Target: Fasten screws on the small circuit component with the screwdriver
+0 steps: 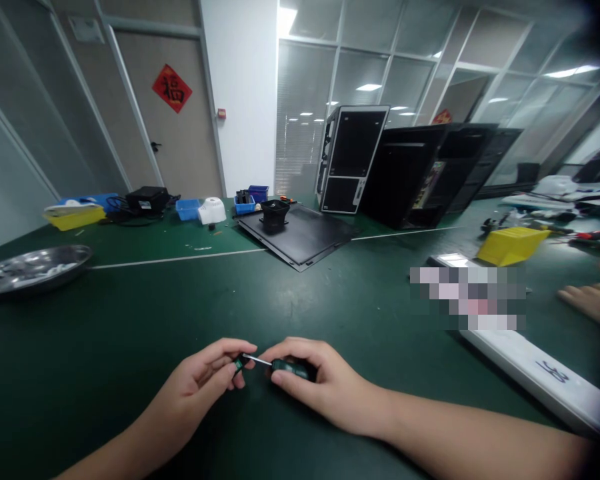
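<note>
Over the near part of the green table, my right hand [325,380] is wrapped round the dark green handle of a screwdriver [291,369]. Its thin metal shaft points left. Between the fingertips of my left hand [205,377] is a small black and green piece [239,364], partly hidden by the fingers. The shaft's tip reaches this piece; whether it sits in it or only touches it I cannot tell.
A metal dish [35,270] stands at the left. Ahead lies a black panel [310,233] bearing a black fan-like part [275,217]. Computer cases [355,157] stand behind it. On the right are a long white device [535,367], a yellow bin [513,245] and another person's hand [593,300].
</note>
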